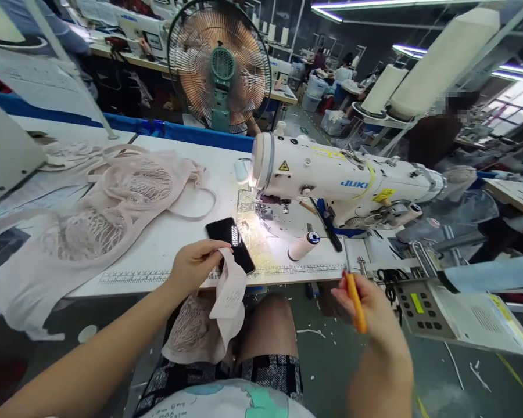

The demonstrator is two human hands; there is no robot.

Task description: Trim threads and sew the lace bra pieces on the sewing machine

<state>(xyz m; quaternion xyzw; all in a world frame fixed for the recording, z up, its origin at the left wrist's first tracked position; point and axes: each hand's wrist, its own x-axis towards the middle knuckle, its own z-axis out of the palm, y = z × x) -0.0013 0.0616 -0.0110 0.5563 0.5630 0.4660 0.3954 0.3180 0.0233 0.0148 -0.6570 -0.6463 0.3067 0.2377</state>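
On the worktop (165, 232) before you, the sewing machine (344, 180) stands at the right and the heap of lace pieces (108, 203) lies at the left. Between them lies the phone (230, 244). The fan (220, 64) stands behind the worktop.

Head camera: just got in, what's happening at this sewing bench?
A person sits at a white table in front of a Juki sewing machine. The left hand pinches a pale pink fabric piece with a printed label, which hangs down over the lap. The right hand holds a thin orange tool, clear of the fabric. A black phone and a thread spool lie by the needle; lace garments are piled to the left.
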